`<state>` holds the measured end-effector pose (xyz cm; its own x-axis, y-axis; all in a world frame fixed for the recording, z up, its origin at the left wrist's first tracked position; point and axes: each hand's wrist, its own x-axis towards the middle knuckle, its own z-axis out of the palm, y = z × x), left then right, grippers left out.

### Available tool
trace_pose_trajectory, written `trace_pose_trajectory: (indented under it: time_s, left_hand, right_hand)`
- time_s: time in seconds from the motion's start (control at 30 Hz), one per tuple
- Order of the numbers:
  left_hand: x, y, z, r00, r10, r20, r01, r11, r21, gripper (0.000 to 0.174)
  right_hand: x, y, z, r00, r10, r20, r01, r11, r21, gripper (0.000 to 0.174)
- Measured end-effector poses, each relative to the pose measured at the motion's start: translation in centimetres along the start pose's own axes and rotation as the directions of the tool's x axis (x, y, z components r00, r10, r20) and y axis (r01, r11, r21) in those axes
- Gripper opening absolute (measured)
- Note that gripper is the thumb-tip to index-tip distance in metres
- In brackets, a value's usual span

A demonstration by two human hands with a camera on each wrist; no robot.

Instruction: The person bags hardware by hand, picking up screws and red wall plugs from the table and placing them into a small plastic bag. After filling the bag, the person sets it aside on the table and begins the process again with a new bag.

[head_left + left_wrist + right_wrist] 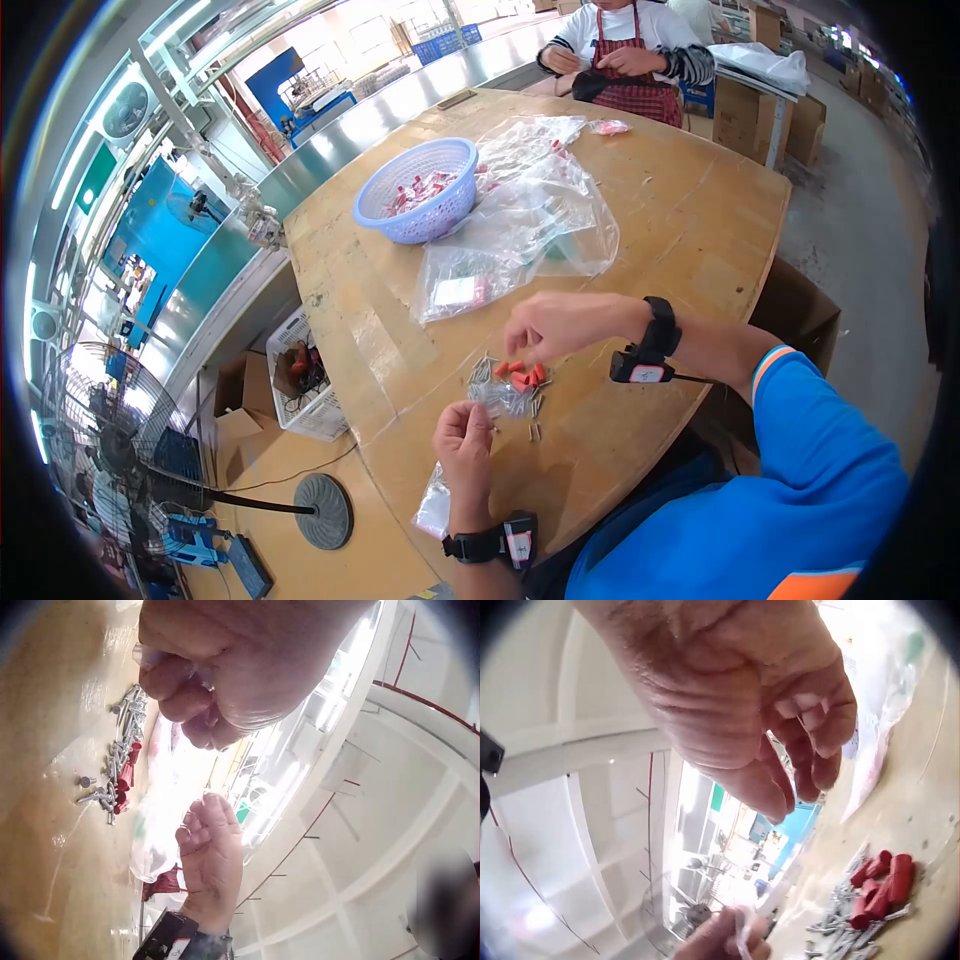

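My left hand pinches a small piece of clear plastic, which looks like a little bag; most of it is hidden by the fingers. Above the table, my right hand hovers with its fingers loosely bent and nothing between them, as the right wrist view shows. Beneath it lie several red cylindrical plastic pieces, on and beside a heap of silver screws. In the head view the heap spreads between my two hands, with a few loose screws toward the near side.
A lilac plastic basket with small red-and-clear packets stands farther back. Beside it a large clear plastic bag sprawls over the wooden table. More clear bags lie by my left wrist. Another person works across the table.
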<state>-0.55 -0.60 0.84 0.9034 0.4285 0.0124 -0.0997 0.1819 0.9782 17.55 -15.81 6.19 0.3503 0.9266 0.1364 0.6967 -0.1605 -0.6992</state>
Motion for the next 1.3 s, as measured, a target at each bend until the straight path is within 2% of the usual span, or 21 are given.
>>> trace_pose_trajectory:
  time_s: [0.07,0.17,0.27,0.37,0.47,0.57,0.67,0.77,0.87,0.9,0.97,1.07,1.17,1.2,1.3]
  left_hand:
    - [-0.1,-0.2,0.3,0.998,0.069,-0.011,-0.068,0.996,0.061,0.010]
    - [0.0,-0.5,0.1,0.993,0.117,-0.005,-0.116,0.989,0.096,0.009]
    - [0.2,-0.9,0.1,0.968,0.252,0.008,-0.247,0.943,0.225,0.009]
    - [0.0,-0.8,0.0,0.972,0.236,0.009,-0.227,0.922,0.314,0.008]
    - [-0.3,-0.4,0.0,0.956,0.292,0.023,-0.264,0.826,0.497,0.009]
    - [-0.1,-0.8,-0.1,0.948,0.316,0.037,-0.282,0.782,0.556,0.009]
    - [-0.2,-0.6,0.0,0.942,0.333,0.048,-0.295,0.750,0.591,0.010]
    - [-0.2,-0.6,0.1,0.940,0.338,0.051,-0.298,0.739,0.605,0.010]
    - [-0.3,-0.3,0.3,0.928,0.365,0.067,-0.322,0.702,0.635,0.009]
    - [-0.3,-0.2,0.3,0.927,0.367,0.076,-0.326,0.691,0.645,0.009]
    - [-0.2,-0.1,0.4,0.924,0.369,0.096,-0.335,0.666,0.666,0.008]
    - [-0.3,-0.3,0.5,0.925,0.363,0.115,-0.341,0.655,0.675,0.008]
    - [-0.3,-0.1,0.8,0.904,0.411,0.119,-0.384,0.656,0.650,0.008]
    - [-0.2,-0.1,0.7,0.895,0.424,0.135,-0.398,0.627,0.670,0.008]
    - [-0.2,0.0,0.4,0.881,0.444,0.163,-0.416,0.564,0.713,0.009]
  right_hand:
    - [-0.5,0.7,1.0,0.982,-0.071,0.174,0.078,0.997,-0.030,0.017]
    - [-0.9,2.0,2.7,0.977,-0.128,0.171,0.129,0.992,0.008,0.014]
    - [-0.9,1.6,2.6,0.978,-0.113,0.178,0.124,0.991,-0.050,0.010]
    - [-1.0,2.0,2.9,0.985,-0.110,0.132,0.124,0.986,-0.107,0.010]
    - [-1.3,2.1,3.5,0.982,-0.160,0.095,0.176,0.965,-0.194,0.009]
    - [-1.4,2.2,3.7,0.982,-0.174,0.073,0.186,0.958,-0.219,0.011]
    - [-1.4,1.9,3.6,0.991,-0.087,0.106,0.108,0.970,-0.217,0.011]
    - [-1.5,1.8,3.4,0.996,-0.040,0.082,0.049,0.993,-0.107,0.011]
    - [-1.2,0.9,2.7,0.993,0.114,-0.023,-0.108,0.980,0.166,0.014]
    - [-1.0,0.4,2.4,0.987,0.163,-0.015,-0.149,0.930,0.335,0.014]
    - [-0.5,-0.9,2.0,0.967,0.254,0.022,-0.209,0.740,0.639,0.016]
    - [-0.1,-2.5,2.5,0.974,0.197,0.109,-0.213,0.655,0.724,0.016]
    - [0.3,-2.9,4.0,0.977,0.159,0.145,-0.214,0.781,0.587,0.018]
    - [0.2,-3.2,4.0,0.983,0.144,0.112,-0.181,0.837,0.516,0.017]
    - [-0.1,-3.3,4.5,0.993,0.113,0.033,-0.116,0.904,0.412,0.017]
